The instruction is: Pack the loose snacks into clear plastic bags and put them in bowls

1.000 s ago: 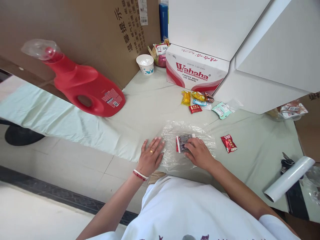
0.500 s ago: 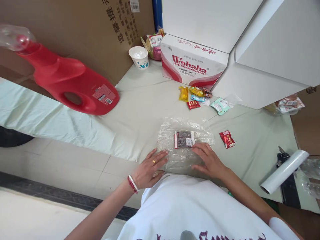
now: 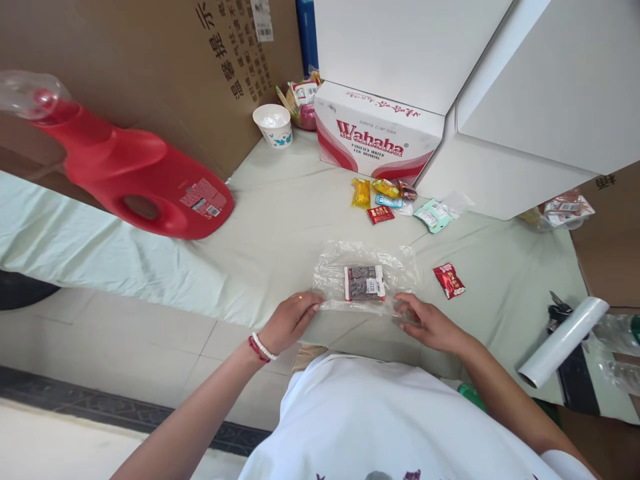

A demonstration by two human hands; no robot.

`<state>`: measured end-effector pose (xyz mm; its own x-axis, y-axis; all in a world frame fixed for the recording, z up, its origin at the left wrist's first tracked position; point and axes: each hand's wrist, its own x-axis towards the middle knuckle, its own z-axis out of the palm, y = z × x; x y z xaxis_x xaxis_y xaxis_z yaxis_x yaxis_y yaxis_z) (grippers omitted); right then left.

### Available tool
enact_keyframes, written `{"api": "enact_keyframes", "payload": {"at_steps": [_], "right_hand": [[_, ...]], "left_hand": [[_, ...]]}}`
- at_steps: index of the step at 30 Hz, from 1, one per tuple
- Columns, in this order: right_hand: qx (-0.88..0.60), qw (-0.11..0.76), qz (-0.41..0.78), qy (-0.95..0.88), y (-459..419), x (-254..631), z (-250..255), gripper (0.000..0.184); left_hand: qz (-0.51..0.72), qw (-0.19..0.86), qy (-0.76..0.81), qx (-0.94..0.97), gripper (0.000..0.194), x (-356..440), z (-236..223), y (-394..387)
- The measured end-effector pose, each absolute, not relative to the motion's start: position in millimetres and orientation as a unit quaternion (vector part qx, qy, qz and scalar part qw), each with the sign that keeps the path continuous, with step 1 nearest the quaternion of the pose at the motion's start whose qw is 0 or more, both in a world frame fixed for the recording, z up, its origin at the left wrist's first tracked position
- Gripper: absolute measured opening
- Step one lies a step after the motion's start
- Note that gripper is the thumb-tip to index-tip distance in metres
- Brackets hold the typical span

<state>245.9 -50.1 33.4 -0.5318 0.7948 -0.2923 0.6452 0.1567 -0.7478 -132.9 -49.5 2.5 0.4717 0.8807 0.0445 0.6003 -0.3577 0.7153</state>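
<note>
A sheet of clear plastic wrap lies on the pale green table cover just in front of me, folded over a small dark snack packet with red ends. My left hand, with a ring and a bead bracelet, pinches the wrap's near left edge. At the near right edge, my right hand pinches the film too. Both hands lift the near edge up over the packet.
A red candy packet lies right of the wrap, several small snack packets farther back. Behind stand a Wahaha carton, a paper cup, a red detergent jug and brown cardboard. A wrap roll and scissors lie at right.
My right hand left the snack packet and both hands slid back to the wrap's near edge, gripped it and folded it forward toward the packet.
</note>
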Motion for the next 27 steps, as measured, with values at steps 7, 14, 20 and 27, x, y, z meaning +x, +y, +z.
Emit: {"api": "enact_keyframes", "payload": {"at_steps": [7, 14, 20, 27], "right_hand": [[-0.426, 0.119, 0.464, -0.768, -11, 252, 47, 0.033], [-0.584, 0.112, 0.319, -0.738, 24, 257, 29, 0.037], [-0.596, 0.15, 0.109, -0.781, 24, 222, 45, 0.037], [-0.473, 0.187, 0.167, -0.844, 43, 172, 62, 0.035]], "left_hand": [[0.242, 0.285, 0.503, 0.779, 0.029, -122, 6, -15], [0.225, 0.243, 0.585, 0.74, 0.022, -107, -11, 7], [0.274, 0.205, 0.641, 0.687, 0.017, -102, -22, 8], [0.389, 0.031, 0.667, 0.635, 0.019, -89, 6, -23]]}}
